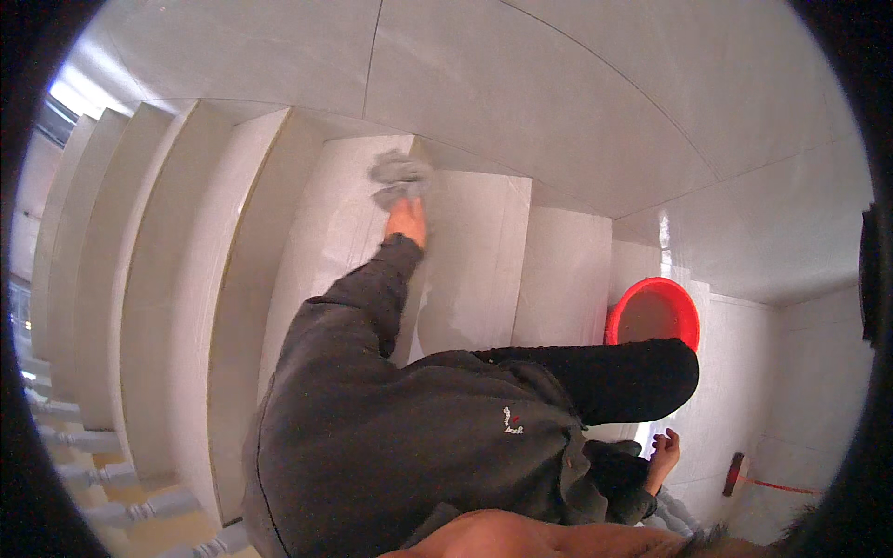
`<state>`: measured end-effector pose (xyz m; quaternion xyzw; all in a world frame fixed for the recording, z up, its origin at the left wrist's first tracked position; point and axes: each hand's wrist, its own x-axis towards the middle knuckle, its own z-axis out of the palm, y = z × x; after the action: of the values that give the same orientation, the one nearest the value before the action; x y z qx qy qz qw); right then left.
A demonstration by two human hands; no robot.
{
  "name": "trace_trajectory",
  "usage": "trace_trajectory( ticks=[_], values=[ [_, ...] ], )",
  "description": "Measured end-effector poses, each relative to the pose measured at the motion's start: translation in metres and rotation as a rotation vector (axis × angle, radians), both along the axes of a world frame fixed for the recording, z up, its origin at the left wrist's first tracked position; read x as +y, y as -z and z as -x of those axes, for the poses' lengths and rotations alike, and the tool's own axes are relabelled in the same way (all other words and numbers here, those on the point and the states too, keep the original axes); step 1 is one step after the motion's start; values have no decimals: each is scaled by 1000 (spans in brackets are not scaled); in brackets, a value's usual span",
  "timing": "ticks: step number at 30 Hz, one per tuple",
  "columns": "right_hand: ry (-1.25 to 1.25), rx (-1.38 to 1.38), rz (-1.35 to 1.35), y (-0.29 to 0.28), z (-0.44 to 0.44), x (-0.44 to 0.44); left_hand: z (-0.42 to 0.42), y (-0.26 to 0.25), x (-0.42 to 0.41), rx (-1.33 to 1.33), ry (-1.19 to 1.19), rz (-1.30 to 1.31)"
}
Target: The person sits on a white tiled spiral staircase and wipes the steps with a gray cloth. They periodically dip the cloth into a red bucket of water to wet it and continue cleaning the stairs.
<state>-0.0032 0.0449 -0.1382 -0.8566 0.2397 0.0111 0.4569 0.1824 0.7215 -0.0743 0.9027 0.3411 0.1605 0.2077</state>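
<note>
My left hand presses a grey cloth, blurred, onto a pale stair tread close to the wall end of the step. Its arm reaches out in a dark grey sleeve. At lower right, beyond my bent knee in black trousers, my right hand hangs with loosely curled fingers and holds nothing that I can see. A red plastic bucket of murky water stands on a lower step past the knee. My leg hides part of its near side.
Steps rise to the left along a large-tiled wall. Grey balusters line the lower left side. A broom head with a red handle lies on the floor at lower right. The tread below the cloth has a wet-looking patch.
</note>
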Motion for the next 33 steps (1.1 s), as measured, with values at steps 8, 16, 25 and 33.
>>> trace_trajectory(
  ticks=[8, 16, 25, 33],
  values=[
    [72, 49, -50, -2, 10, -19, -21, -4, -111, -644, -67, 654],
    [83, 82, -105, -1, 14, -17, 72, -66, 56, -720, -167, -87],
    [129, 18, -157, -2, 18, -17, 252, -35, 145, 384, -961, -97],
    [73, 28, -100, -10, 13, -15, 195, -115, 149, 771, -749, -244]
  ],
)
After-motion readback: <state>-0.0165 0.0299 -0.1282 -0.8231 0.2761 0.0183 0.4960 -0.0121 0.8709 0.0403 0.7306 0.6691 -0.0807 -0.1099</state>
